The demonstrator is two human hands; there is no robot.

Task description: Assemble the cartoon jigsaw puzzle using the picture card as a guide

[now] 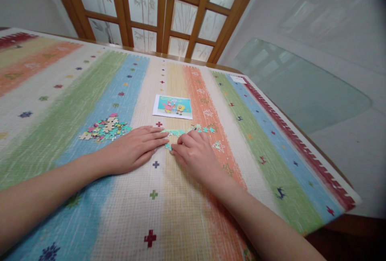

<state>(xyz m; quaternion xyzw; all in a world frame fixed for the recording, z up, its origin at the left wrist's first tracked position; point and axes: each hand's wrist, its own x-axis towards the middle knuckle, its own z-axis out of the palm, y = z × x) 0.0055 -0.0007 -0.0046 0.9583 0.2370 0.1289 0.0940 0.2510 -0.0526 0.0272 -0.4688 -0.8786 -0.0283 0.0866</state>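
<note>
While the left hand point(135, 148) lies palm down with its fingers straight and close together, its fingertips reach the left end of a narrow row of small turquoise and pale-green cardboard jigsaw pieces point(176, 132). The right hand point(196, 152) is curled, its thumb and forefinger drawn close together beside a small turquoise jigsaw piece point(168, 146) just below the row; whether they grip it cannot be told, since the fingers partly cover the spot. That single piece sits between the two hands, near the left fingertips. Past the right knuckles, more turquoise and cream jigsaw pieces point(205, 130) lie at the row's right end.

To the left of the left hand, a loose heap of mixed turquoise, pink, yellow and cream jigsaw pieces point(107, 129) rests on a blue stripe of the multicoloured striped tablecloth point(187, 204), which covers the table point(223, 67). Beyond the row lies a white-bordered rectangular card with a turquoise cartoon scene point(174, 107). Wooden-framed doors with frosted panes bearing plant designs point(164, 11) stand behind the far edge.
</note>
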